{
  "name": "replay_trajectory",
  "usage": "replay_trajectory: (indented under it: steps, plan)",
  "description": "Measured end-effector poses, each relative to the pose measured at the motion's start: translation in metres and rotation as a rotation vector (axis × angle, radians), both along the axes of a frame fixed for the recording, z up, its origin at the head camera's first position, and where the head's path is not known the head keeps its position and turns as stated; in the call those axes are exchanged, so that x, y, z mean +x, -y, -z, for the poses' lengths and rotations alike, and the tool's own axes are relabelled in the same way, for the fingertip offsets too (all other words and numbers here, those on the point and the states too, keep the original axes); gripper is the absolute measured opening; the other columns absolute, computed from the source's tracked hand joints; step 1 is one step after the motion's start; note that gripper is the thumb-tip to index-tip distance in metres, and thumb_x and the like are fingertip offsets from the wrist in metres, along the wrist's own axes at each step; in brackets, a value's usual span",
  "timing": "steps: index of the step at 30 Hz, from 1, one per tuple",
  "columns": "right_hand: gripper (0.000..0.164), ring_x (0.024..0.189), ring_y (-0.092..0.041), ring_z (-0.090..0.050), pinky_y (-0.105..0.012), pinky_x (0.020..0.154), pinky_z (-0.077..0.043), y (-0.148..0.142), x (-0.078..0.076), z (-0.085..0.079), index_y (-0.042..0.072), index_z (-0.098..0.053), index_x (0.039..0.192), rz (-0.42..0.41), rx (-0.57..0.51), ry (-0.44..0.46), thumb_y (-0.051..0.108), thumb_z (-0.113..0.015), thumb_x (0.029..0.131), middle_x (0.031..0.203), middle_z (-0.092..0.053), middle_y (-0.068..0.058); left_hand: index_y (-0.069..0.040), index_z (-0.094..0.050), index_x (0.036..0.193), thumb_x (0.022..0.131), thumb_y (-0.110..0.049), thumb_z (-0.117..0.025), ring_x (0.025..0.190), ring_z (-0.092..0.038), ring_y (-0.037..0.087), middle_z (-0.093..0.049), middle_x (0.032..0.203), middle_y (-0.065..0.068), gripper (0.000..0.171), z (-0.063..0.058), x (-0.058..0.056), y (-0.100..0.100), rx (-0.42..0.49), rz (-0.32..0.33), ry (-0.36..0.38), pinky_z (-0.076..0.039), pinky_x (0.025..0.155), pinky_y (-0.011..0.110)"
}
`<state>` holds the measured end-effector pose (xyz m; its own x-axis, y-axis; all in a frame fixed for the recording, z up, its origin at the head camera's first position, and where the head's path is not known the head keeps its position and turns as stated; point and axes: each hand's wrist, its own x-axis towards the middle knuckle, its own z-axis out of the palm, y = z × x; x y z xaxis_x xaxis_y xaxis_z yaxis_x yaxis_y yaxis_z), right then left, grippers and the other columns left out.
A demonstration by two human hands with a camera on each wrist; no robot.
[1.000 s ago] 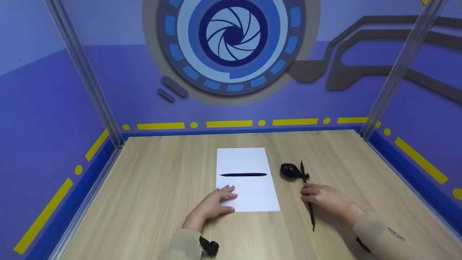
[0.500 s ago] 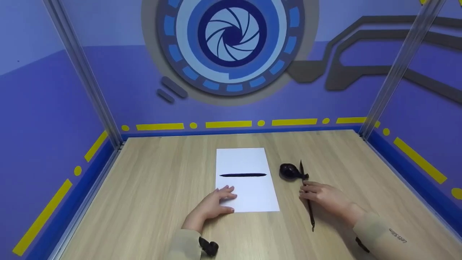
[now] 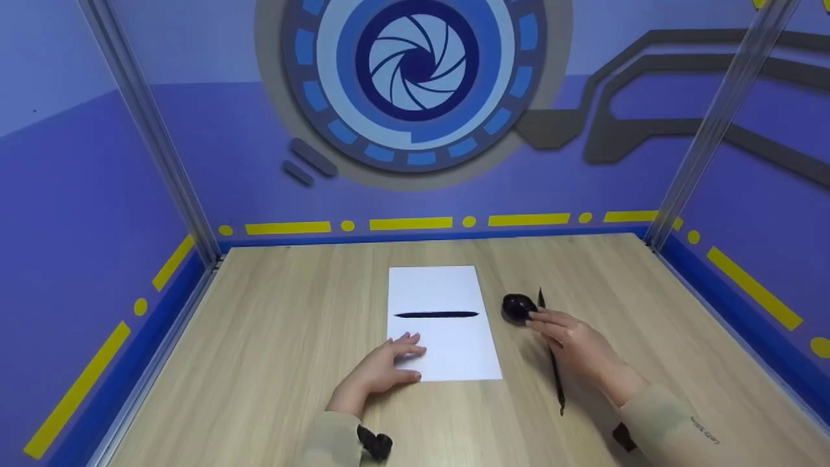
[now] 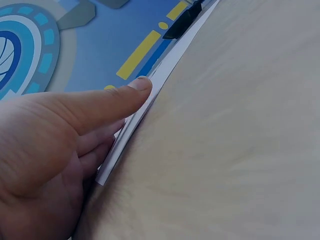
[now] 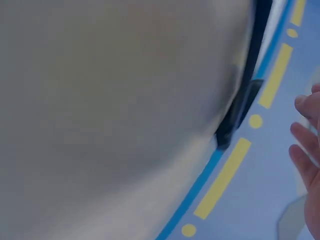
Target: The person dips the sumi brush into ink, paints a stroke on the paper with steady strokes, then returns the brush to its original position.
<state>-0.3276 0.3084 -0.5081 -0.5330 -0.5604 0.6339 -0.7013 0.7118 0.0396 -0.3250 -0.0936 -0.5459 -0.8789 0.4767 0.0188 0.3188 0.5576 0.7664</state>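
Note:
My left hand (image 3: 386, 368) rests on the lower left of a white sheet of paper (image 3: 454, 353), fingers spread and thumb at the near edge. A thick black horizontal stroke (image 3: 438, 314) crosses the sheet. To its right lies a dark ink brush (image 3: 557, 383), its pointed tip toward the back wall. Left of that tip sits a glossy black, rounded ink dish (image 3: 517, 308), whose short neck is hidden behind my fingers. My right hand (image 3: 580, 344) is over the brush, fingertips right at the dish. In the right wrist view, the right hand's fingers (image 5: 302, 162) are apart, holding nothing.
A light wooden table (image 3: 279, 337) carries everything. Blue patterned walls (image 3: 415, 194) enclose its back and sides, with metal posts (image 3: 155, 130) at the corners. A black strap piece (image 3: 376, 444) sits at the left sleeve.
My right hand has let go of the brush and moved up and left to the ink dish. The brush stays lying in place. My left hand has not moved.

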Motion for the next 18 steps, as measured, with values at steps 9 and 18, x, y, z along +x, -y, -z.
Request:
replay_trajectory:
  steps: [9, 18]
  plan:
    - [0.051, 0.125, -0.037, -0.065, -0.052, 0.103, -0.056, 0.038, -0.011, -0.012, 0.001, -0.065, 0.134, 0.109, -0.278, 0.159, 0.001, -0.08, 0.086, 0.132, -0.068, -0.02, -0.01, -0.064, 0.139, 0.095, -0.021, -0.073, 0.159, -0.025, 0.034, -0.043, 0.164, 0.009, 0.047, -0.005, -0.003, 0.001, 0.052, 0.011, -0.007, -0.022, 0.129, 0.06]
    - [0.105, 0.159, -0.05, -0.006, -0.075, 0.122, -0.023, 0.071, -0.033, -0.046, 0.013, -0.011, 0.166, 0.31, -0.302, 0.459, 0.048, -0.076, 0.091, 0.174, 0.001, -0.021, -0.016, -0.042, 0.158, 0.102, -0.041, -0.061, 0.162, -0.012, 0.036, -0.029, 0.17, 0.008, 0.064, -0.046, -0.016, -0.013, 0.042, -0.208, -0.107, -0.015, 0.131, 0.062]
